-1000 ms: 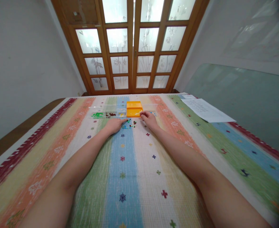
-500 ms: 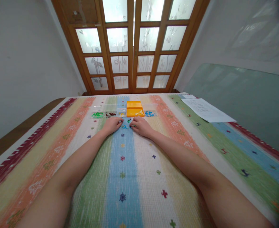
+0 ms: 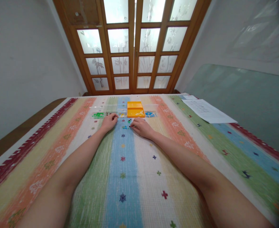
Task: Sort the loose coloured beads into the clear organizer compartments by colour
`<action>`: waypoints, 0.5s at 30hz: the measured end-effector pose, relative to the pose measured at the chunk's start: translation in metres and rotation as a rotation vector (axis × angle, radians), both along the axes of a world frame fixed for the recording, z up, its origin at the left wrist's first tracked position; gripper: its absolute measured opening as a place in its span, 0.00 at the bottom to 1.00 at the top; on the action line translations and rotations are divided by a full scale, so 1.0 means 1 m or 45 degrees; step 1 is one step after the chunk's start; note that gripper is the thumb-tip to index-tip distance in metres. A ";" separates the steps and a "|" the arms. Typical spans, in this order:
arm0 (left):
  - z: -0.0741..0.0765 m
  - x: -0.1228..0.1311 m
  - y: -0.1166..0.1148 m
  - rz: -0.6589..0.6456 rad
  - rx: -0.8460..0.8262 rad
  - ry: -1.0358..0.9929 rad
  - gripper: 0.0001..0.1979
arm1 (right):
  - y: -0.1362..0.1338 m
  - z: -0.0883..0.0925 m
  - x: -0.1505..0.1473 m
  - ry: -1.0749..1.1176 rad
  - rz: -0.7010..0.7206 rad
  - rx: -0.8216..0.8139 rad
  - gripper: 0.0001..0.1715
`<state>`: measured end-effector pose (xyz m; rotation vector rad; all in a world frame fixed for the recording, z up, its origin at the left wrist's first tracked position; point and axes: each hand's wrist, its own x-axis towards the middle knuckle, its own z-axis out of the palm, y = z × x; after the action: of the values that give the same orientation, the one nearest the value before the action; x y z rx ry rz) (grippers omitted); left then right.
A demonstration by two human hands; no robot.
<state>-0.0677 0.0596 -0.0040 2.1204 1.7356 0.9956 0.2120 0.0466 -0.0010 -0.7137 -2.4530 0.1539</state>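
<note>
My left hand [image 3: 109, 122] is at the near edge of the clear box with dark red pieces [image 3: 108, 114], partly covering it. Its fingers are bent together; whatever may be between them is too small to make out. My right hand [image 3: 140, 126] rests on the cloth in front of the yellow case [image 3: 136, 112], fingertips pinched by a few small green and blue pieces [image 3: 126, 127]. Something tiny and dark shows at those fingertips. Green pieces [image 3: 98, 115] lie in a clear box at the left, blue pieces [image 3: 150, 114] in one right of the yellow case.
A striped, patterned cloth [image 3: 122, 167] covers the table. Printed paper sheets [image 3: 206, 110] lie at the right. Behind the table stand wooden doors with frosted panes [image 3: 121, 65]. A pale green glass-like panel [image 3: 244, 95] is at the right.
My left hand has moved left and slightly away from me, from beside the small pieces on the cloth to the dark red pieces. My right hand has barely moved.
</note>
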 end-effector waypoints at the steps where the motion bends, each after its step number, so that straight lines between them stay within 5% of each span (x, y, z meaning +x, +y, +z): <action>1: -0.002 -0.006 0.004 0.024 -0.008 -0.087 0.13 | -0.001 0.001 0.001 0.036 -0.016 -0.029 0.06; 7: -0.008 -0.044 0.020 0.280 0.023 -0.339 0.15 | 0.003 0.000 0.007 0.201 -0.196 -0.230 0.03; 15: -0.010 -0.075 0.024 0.595 0.087 -0.311 0.16 | 0.012 -0.006 0.010 0.279 -0.288 -0.307 0.03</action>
<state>-0.1432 0.0838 -0.0140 1.5681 2.1349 1.3794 0.2220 0.0584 -0.0068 -1.0159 -2.1487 0.4218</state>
